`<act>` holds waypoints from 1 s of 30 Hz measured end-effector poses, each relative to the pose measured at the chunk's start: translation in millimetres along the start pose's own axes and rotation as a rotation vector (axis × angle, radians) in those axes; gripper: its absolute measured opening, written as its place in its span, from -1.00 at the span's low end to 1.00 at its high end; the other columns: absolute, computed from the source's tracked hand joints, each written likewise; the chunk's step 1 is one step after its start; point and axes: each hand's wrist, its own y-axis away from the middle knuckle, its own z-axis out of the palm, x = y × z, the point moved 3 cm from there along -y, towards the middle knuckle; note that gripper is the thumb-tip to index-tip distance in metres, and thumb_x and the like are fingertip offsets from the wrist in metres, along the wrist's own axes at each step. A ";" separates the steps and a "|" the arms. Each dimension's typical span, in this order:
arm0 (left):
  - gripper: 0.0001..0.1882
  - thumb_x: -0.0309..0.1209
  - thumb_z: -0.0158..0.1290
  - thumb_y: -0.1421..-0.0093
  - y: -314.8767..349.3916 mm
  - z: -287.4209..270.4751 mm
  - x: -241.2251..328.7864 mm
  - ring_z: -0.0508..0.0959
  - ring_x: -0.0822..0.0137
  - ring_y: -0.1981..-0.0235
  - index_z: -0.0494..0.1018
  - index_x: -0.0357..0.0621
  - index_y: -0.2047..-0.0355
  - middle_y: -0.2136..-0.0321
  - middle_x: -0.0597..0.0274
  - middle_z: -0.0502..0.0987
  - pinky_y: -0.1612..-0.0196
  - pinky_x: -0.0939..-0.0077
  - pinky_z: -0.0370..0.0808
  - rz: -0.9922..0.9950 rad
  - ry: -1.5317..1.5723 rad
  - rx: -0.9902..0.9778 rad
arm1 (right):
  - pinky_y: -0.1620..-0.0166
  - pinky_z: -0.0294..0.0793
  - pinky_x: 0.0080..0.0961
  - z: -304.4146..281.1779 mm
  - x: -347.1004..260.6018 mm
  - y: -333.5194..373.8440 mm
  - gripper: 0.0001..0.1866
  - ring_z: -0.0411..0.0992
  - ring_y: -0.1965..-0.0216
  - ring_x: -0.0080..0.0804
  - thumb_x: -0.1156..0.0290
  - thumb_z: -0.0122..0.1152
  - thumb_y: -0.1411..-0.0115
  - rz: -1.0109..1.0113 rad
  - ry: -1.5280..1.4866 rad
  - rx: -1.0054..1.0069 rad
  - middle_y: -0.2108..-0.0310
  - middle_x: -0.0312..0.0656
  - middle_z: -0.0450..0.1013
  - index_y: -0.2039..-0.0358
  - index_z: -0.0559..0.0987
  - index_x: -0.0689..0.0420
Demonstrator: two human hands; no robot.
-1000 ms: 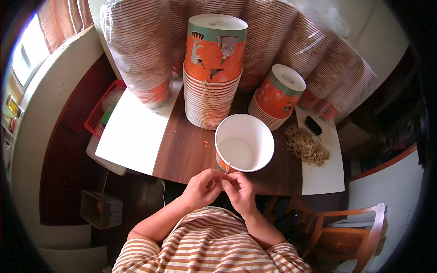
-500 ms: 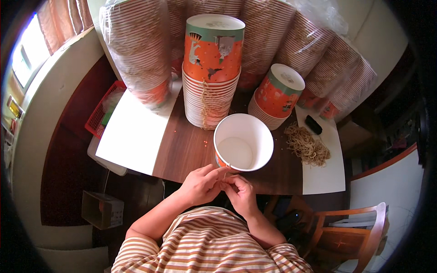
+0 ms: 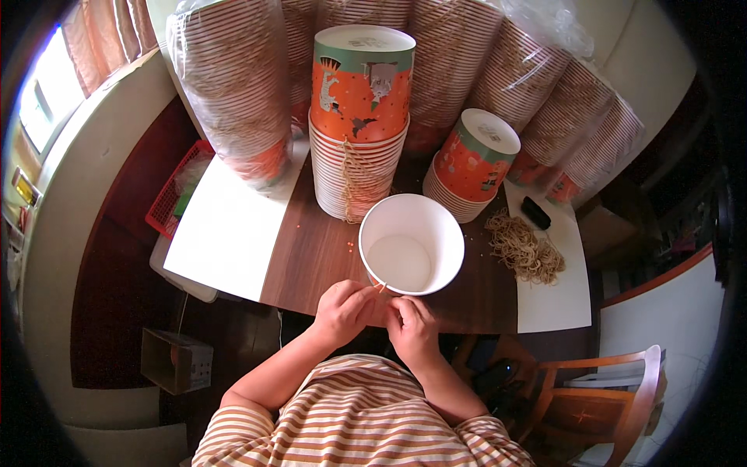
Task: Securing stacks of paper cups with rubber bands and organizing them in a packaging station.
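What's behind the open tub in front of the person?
Behind the open tub stand a tall stack of tubs to the left and a shorter stack to the right. Its body hides some tabletop close behind.

The round white paperboard bucket (image 3: 440,241) looks smooth. The dark brown wood-grain tabletop (image 3: 307,249) is satiny. The tangled tan cord bundle (image 3: 517,244) looks rough and fibrous; the clear plastic wrap (image 3: 556,25), glossy and crinkled; the brown-and-white striped cloth shirt (image 3: 358,405), matt.
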 end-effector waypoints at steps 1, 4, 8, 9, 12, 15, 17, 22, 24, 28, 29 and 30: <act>-0.77 -0.58 0.13 0.02 2.6 1.8 -3.2 0.44 0.27 0.55 0.51 -0.19 0.28 0.52 0.21 0.40 0.51 0.50 0.40 -0.074 0.076 0.013 | 0.35 0.45 -0.31 1.5 -0.2 -0.6 -0.86 0.44 0.41 -0.11 0.57 0.21 -0.01 0.000 -0.001 0.000 0.47 -0.09 0.43 0.38 0.46 0.20; -0.81 -0.57 0.15 -0.01 8.4 6.5 -5.4 0.45 0.37 0.54 0.51 -0.21 0.31 0.52 0.25 0.40 0.49 0.54 0.40 -0.485 0.314 -0.062 | 0.33 0.47 -0.33 2.5 -0.5 -3.5 -0.86 0.45 0.39 -0.14 0.56 0.21 -0.01 -0.033 0.043 0.075 0.44 -0.11 0.44 0.38 0.47 0.20; -0.88 -0.51 0.11 -0.15 18.9 17.6 -2.5 0.46 0.58 0.48 0.47 -0.27 0.31 0.46 0.36 0.51 0.42 0.72 0.42 -0.770 0.814 -0.022 | 0.33 0.49 -0.32 4.4 0.6 -6.0 -0.86 0.48 0.39 -0.14 0.61 0.20 0.01 -0.022 0.027 0.129 0.41 -0.09 0.48 0.38 0.50 0.22; -0.88 -0.51 0.11 -0.15 18.7 16.9 -2.7 0.46 0.58 0.48 0.47 -0.27 0.31 0.46 0.36 0.51 0.42 0.72 0.42 -0.770 0.814 -0.023 | 0.33 0.49 -0.33 4.6 1.2 -6.3 -0.86 0.48 0.39 -0.14 0.61 0.20 0.01 -0.026 0.031 0.137 0.41 -0.09 0.48 0.38 0.51 0.22; -0.89 -0.47 0.09 -0.18 19.3 16.0 -2.9 0.46 0.63 0.45 0.47 -0.25 0.32 0.43 0.34 0.53 0.38 0.78 0.42 -0.879 0.916 -0.045 | 0.34 0.50 -0.32 4.5 2.2 -7.6 -0.87 0.48 0.39 -0.14 0.62 0.18 -0.01 -0.030 0.036 0.158 0.41 -0.09 0.48 0.36 0.52 0.22; -0.90 -0.43 0.08 -0.19 22.5 17.8 0.8 0.44 0.62 0.52 0.47 -0.20 0.35 0.51 0.37 0.51 0.44 0.75 0.40 -1.118 1.230 -0.037 | 0.32 0.50 -0.36 6.1 2.9 -7.2 -0.88 0.49 0.38 -0.15 0.63 0.17 -0.03 0.008 -0.014 0.163 0.38 -0.06 0.49 0.36 0.53 0.24; -0.92 -0.45 0.06 -0.20 26.7 21.3 2.3 0.34 0.59 0.61 0.48 -0.19 0.38 0.55 0.38 0.47 0.56 0.71 0.25 -1.241 1.475 -0.045 | 0.30 0.50 -0.41 8.1 5.6 -9.3 -0.90 0.50 0.38 -0.24 0.62 0.15 -0.06 0.051 -0.125 0.136 0.37 -0.09 0.50 0.36 0.53 0.26; -0.93 -0.47 0.03 -0.20 24.3 18.2 3.7 0.40 0.55 0.57 0.48 -0.19 0.37 0.51 0.33 0.50 0.54 0.69 0.30 -1.284 1.580 -0.023 | 0.24 0.47 -0.63 20.4 22.6 -3.8 -0.88 0.45 0.33 -0.61 0.57 0.06 -0.19 0.347 -0.689 -0.044 0.36 -0.26 0.52 0.31 0.54 0.31; -0.94 -0.48 0.03 -0.20 24.6 16.9 4.1 0.42 0.55 0.56 0.48 -0.19 0.37 0.50 0.32 0.51 0.54 0.69 0.31 -1.273 1.580 -0.001 | 0.22 0.46 -0.62 19.1 21.5 -4.1 -0.88 0.46 0.32 -0.57 0.56 0.07 -0.19 0.411 -0.771 -0.081 0.35 -0.23 0.51 0.31 0.55 0.30; -0.94 -0.49 0.05 -0.19 22.3 11.1 6.7 0.43 0.56 0.56 0.48 -0.21 0.37 0.49 0.32 0.52 0.54 0.72 0.31 -1.273 1.425 0.056 | 0.21 0.46 -0.62 14.2 14.1 -6.1 -0.88 0.46 0.30 -0.54 0.54 0.10 -0.18 0.364 -0.808 -0.096 0.33 -0.21 0.50 0.33 0.56 0.30; -0.94 -0.49 0.07 -0.18 22.3 9.7 6.4 0.42 0.58 0.57 0.48 -0.23 0.38 0.49 0.32 0.52 0.54 0.74 0.30 -1.249 1.372 0.045 | 0.21 0.46 -0.62 13.4 11.1 -6.7 -0.88 0.46 0.30 -0.54 0.54 0.10 -0.18 0.366 -0.808 -0.100 0.33 -0.21 0.50 0.33 0.56 0.30; -0.94 -0.49 0.07 -0.18 23.3 9.5 5.9 0.42 0.58 0.57 0.48 -0.23 0.38 0.49 0.32 0.52 0.54 0.74 0.30 -1.251 1.373 0.047 | 0.21 0.46 -0.62 11.6 7.0 -7.9 -0.89 0.46 0.30 -0.54 0.57 0.10 -0.16 0.342 -0.790 -0.074 0.34 -0.20 0.51 0.34 0.57 0.31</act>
